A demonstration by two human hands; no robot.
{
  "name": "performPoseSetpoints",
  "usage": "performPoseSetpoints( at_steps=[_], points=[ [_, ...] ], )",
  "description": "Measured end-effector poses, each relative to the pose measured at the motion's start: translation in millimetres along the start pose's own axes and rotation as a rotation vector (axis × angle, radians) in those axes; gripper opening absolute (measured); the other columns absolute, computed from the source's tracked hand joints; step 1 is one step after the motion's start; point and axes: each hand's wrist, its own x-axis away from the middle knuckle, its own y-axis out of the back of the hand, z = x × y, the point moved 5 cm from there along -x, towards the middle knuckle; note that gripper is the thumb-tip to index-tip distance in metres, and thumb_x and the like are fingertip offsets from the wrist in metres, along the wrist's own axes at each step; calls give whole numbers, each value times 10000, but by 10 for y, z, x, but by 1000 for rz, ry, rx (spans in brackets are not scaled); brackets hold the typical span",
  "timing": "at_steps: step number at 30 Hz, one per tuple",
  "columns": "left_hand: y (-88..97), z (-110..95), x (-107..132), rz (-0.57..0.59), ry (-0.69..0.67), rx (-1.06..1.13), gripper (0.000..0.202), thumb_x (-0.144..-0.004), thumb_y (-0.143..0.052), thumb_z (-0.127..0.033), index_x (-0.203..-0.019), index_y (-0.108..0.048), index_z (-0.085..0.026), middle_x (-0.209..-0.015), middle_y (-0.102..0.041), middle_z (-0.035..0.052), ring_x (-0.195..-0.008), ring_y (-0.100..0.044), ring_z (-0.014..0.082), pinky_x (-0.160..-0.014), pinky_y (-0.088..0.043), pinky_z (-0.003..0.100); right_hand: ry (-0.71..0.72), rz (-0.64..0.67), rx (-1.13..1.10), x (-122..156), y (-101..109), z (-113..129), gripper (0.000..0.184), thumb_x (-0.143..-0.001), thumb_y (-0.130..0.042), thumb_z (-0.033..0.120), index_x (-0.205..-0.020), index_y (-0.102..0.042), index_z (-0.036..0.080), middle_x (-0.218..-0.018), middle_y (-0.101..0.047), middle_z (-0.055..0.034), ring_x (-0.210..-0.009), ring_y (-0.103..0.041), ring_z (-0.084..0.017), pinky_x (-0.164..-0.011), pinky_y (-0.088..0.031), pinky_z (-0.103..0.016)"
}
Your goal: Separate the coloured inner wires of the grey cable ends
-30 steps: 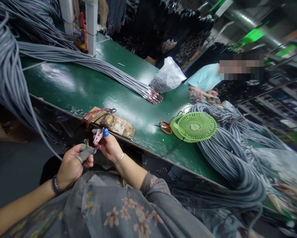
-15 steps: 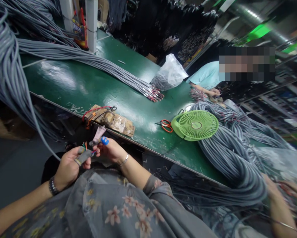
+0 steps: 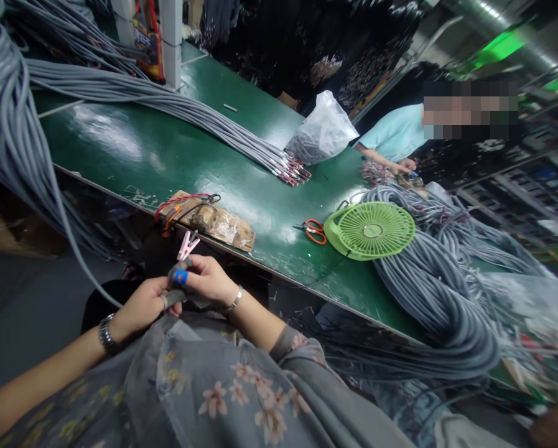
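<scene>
Against my lap, my left hand point(image 3: 141, 306) is closed on the end of a grey cable point(image 3: 85, 264), which runs down to it from the bundle at the left. My right hand point(image 3: 208, 280) meets it, fingers pinched together, with blue tape point(image 3: 180, 277) around the thumb. A pink clip point(image 3: 186, 246), shaped like a clothes peg, sticks up out of the right fingers. The coloured wires at the cable end are hidden between the hands.
On the green table point(image 3: 241, 186) are a taped wooden block point(image 3: 223, 227) with leads, orange-handled scissors point(image 3: 314, 231), a green fan point(image 3: 372, 230) and a bag of small parts point(image 3: 323, 130). Grey cable bundles point(image 3: 167, 106) lie left and right. A co-worker point(image 3: 393, 140) handles wires across the table.
My hands have drawn together, and the right thumb has turned in over the cable end, covering the coloured wires. The pink clip now points more upright. The arms at the lower right have left the view.
</scene>
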Motion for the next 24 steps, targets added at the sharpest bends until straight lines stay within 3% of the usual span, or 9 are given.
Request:
performPoseSetpoints(
  at_steps=[4,7,10,15,21,24],
  points=[
    [72,31,26,-175,22,155,287,-561,-813,-470,-540,-677,-218,-501,-714,28,-457,-638,187,-489,-510,283,-24,-202,-74,36,145,-135,607,-631,-837,735,-832,-660,190,-762,-660,14,-680,-595,-124,-660,-499,-255],
    [95,52,44,-279,19,239,318,-520,-838,-478,-563,-678,-207,-503,-713,27,-450,-633,174,-491,-512,278,-156,-186,-122,92,113,-350,672,-576,-832,784,-839,-619,203,-724,-624,24,-615,-568,-125,-578,-489,-259],
    [91,71,34,-310,-7,271,331,-496,-860,-474,-579,-688,-204,-505,-717,28,-473,-650,180,-517,-534,286,-126,-185,-80,119,46,-449,627,-543,-909,680,-827,-610,208,-725,-613,31,-628,-534,-119,-599,-478,-258],
    [147,64,-16,-245,-73,201,317,-549,-860,-498,-575,-723,-213,-549,-748,53,-523,-676,209,-564,-568,320,-39,-210,-56,85,14,-419,542,-591,-907,623,-759,-609,202,-722,-602,33,-673,-522,-122,-682,-476,-269],
    [219,-102,-28,5,-244,-112,239,-604,-857,-437,-509,-768,-236,-580,-764,81,-574,-669,218,-587,-551,299,-117,-86,-42,29,-28,-326,549,-592,-901,627,-755,-604,195,-692,-600,43,-626,-497,-107,-619,-427,-253],
    [218,-76,-1,-14,-237,-18,257,-620,-863,-447,-522,-755,-236,-528,-732,62,-505,-640,200,-541,-546,297,-95,-62,-10,-21,-61,-243,540,-589,-906,611,-761,-622,185,-686,-599,43,-626,-497,-103,-619,-422,-252]
  ],
)
